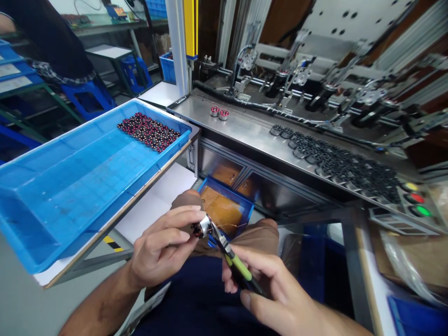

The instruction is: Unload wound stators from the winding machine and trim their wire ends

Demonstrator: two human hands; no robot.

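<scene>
Between the thumb and fingers of my left hand (163, 245) is a small motor stator (202, 227), a silvery ring with dark teeth. My right hand (269, 284) grips a pair of cutting pliers (241, 270) with green and black handles. The pliers' jaws point up and left and meet the stator's right side, near thin copper wire (234, 225). Whether the jaws are closed on a wire is too small to make out. Both hands are above my lap.
On my left, a blue tray (70, 163) holds many red-and-black wound stators (150, 132). Two stators (219, 113) stand on the metal ledge (245, 130), with rows of black parts (343, 163) further right. Below is a blue bin (250, 212). Control buttons (416, 198) and a machine lie beyond; another person (52, 42) sits far left.
</scene>
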